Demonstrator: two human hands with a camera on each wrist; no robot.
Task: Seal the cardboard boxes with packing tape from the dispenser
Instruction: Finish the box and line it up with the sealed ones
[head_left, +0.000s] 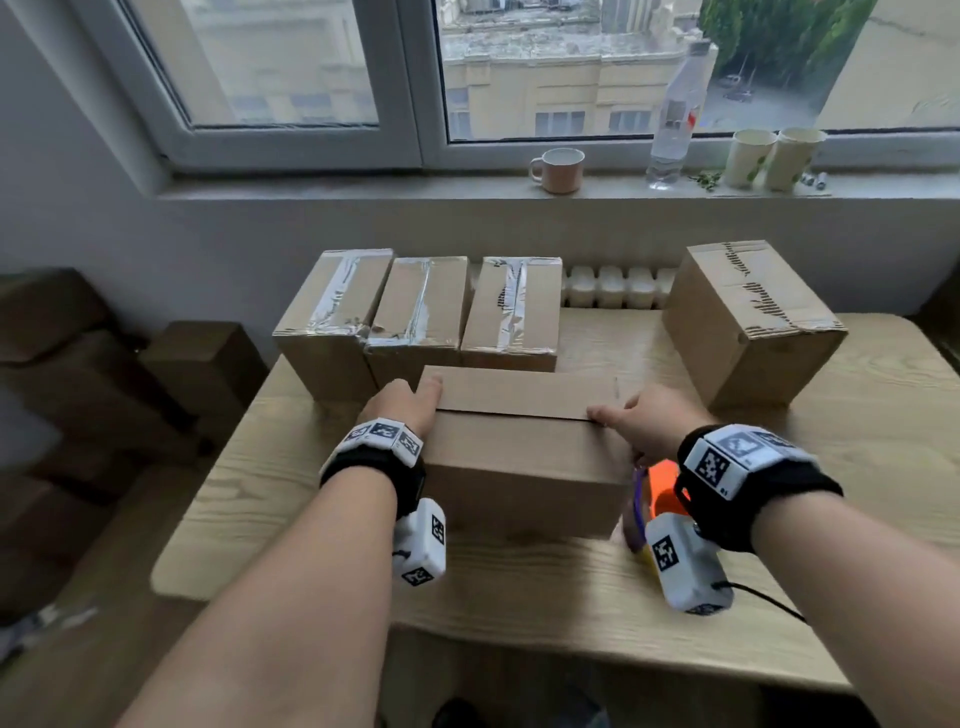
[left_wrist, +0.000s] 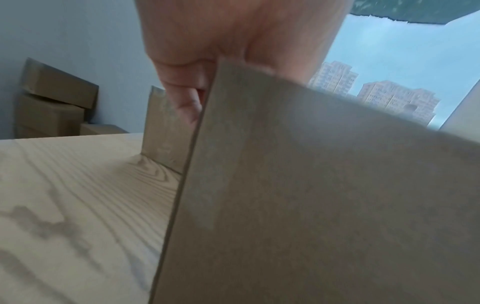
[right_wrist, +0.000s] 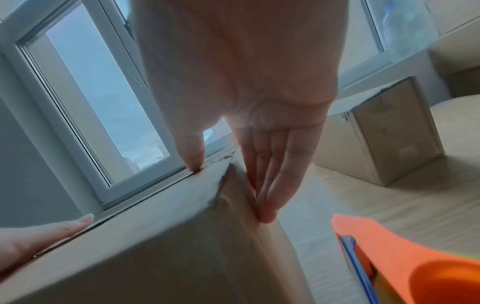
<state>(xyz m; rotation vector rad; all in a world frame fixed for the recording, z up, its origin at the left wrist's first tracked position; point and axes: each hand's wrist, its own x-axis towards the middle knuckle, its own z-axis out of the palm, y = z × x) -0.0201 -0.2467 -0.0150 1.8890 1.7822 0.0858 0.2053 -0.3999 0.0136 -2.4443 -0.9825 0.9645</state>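
Black wristbands (head_left: 769, 499) carry white, marker-printed camera blocks (head_left: 685, 566).

— What is the right hand (right_wrist: 246, 86) doing?
— Its straight fingers (right_wrist: 270, 181) lie flat against the end face of the plain brown cardboard box (right_wrist: 161, 246), and the thumb tip presses the top flap at the corner.
— Anything else touching the box?
— The left hand (right_wrist: 33, 236) rests its straight fingers on the top edge, lower left.
— And to the right?
— An orange plastic tape dispenser with a blue edge (right_wrist: 405, 261) lies just beside the box on the pale wood-grain table (right_wrist: 389, 209). A second brown cardboard box (right_wrist: 389, 131) stands well apart, under the white-framed window (right_wrist: 85, 107).
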